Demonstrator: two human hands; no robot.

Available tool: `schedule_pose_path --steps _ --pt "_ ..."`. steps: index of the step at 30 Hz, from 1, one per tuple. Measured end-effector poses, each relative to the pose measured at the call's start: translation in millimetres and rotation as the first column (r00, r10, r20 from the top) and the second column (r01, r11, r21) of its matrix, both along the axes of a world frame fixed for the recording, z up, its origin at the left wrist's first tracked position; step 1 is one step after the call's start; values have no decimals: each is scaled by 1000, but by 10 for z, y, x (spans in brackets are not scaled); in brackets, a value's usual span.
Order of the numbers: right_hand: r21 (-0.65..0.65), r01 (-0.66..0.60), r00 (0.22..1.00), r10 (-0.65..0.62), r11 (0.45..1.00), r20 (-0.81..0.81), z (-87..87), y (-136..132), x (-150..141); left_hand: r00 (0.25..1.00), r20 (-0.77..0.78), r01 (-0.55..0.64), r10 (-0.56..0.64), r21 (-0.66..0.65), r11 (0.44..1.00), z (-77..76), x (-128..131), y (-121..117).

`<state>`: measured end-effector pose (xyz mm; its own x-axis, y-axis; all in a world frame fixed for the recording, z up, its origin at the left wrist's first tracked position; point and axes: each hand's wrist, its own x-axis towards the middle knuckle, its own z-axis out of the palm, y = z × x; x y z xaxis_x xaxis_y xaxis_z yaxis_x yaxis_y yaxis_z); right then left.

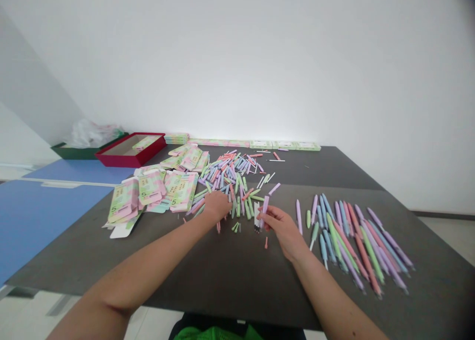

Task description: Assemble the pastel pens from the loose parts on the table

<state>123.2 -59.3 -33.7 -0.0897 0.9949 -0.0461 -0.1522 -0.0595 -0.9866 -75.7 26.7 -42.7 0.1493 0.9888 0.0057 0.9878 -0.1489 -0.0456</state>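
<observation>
At 9 o'clock a blue tabletop point(44, 221) meets the dark grey table point(222, 266). At 10 o'clock, beyond the table's far left corner, a green box point(70, 153) sits under a crumpled plastic bag point(89, 134), just beside an open red box point(129, 149) with a printed carton lying inside. At 11 o'clock, flattened pastel pen cartons point(152, 191), printed with a large 5, lie overlapping in a loose heap. A row of stacked cartons point(260, 144) runs along the far edge at 12 o'clock.

Also near 12 o'clock, a jumbled heap of pastel pen parts point(230, 174) spreads right of the cartons. The left hand point(217, 206) rests palm down at its near edge, fingers curled among the pieces; whether it grips anything is hidden. Just to its right, the right hand point(280, 226) pinches a lilac pen barrel point(264, 212) upright between thumb and fingertips, beside a small cluster of white refills point(256, 220). A small pink piece point(266, 242) lies on the table just below those fingers. At 2 o'clock, finished-looking pastel pens point(356, 246) lie side by side in a broad fan, well apart from the heap.
</observation>
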Motion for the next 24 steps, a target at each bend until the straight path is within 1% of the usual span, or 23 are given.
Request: schedule_pose_path --steps 5,11,13,15,18,20,21,22,23,24 --pt "-1 7 1000 -7 1000 -11 6 -13 16 993 -3 -120 120 -84 989 32 121 12" --pt "0 -7 1000 7 1000 -22 33 -49 2 977 39 -201 212 -181 963 10 170 13" --pt "1 -11 1000 11 1000 -18 35 -53 3 972 75 -205 224 -204 957 8 162 20" --pt "4 -14 1000 14 1000 -6 29 -51 7 966 125 -197 227 -214 957 40 137 18" --pt "21 -21 998 19 1000 54 4 -46 14 953 235 -147 191 -193 970 172 90 -45" --pt "44 -42 989 36 998 144 -19 -49 13 935 332 -83 128 -144 986 297 77 -146" --pt "64 -59 977 44 996 208 -30 -53 11 913 399 -52 90 -106 993 359 81 -213" --pt "92 -76 959 48 993 278 -39 -59 6 871 489 -22 47 -57 998 417 93 -287" --pt "126 -92 938 44 988 345 -46 -67 -1 758 652 -6 -10 22 1000 466 113 -365" --pt "161 -108 915 35 981 402 -50 -76 -10 630 774 -3 -66 88 996 507 140 -442"
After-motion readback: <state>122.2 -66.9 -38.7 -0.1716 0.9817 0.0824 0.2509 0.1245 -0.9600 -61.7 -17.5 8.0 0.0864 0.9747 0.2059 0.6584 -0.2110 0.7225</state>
